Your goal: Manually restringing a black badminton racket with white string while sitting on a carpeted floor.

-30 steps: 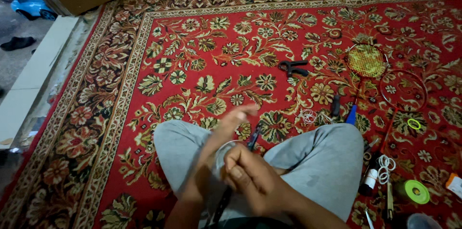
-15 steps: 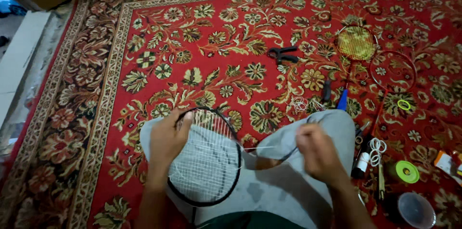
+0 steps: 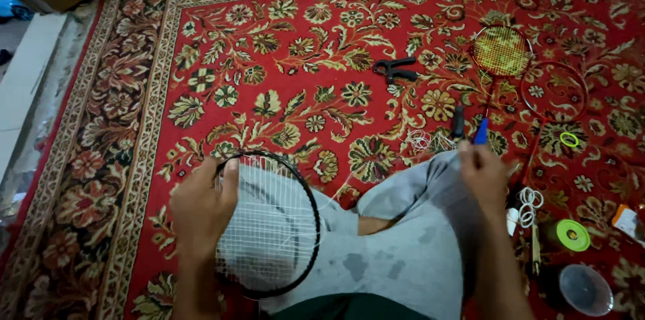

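A badminton racket [image 3: 269, 226] lay on the person's left knee; pliers [image 3: 395, 69] lay ahead on the carpet [image 3: 201, 58], two more rackets [image 3: 500, 51] to their right.

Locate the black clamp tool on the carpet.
In the head view, the black clamp tool lies on the red patterned carpet, upper centre-right, just left of the yellow-strung racket head and well beyond the right hand.

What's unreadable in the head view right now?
- Racket handle: cut off by the bottom edge.
- Right hand grip: back of hand hides the fingers; string too thin to follow.
- Left hand fingertips: curled over the frame.
- Clear cup contents: too dim.
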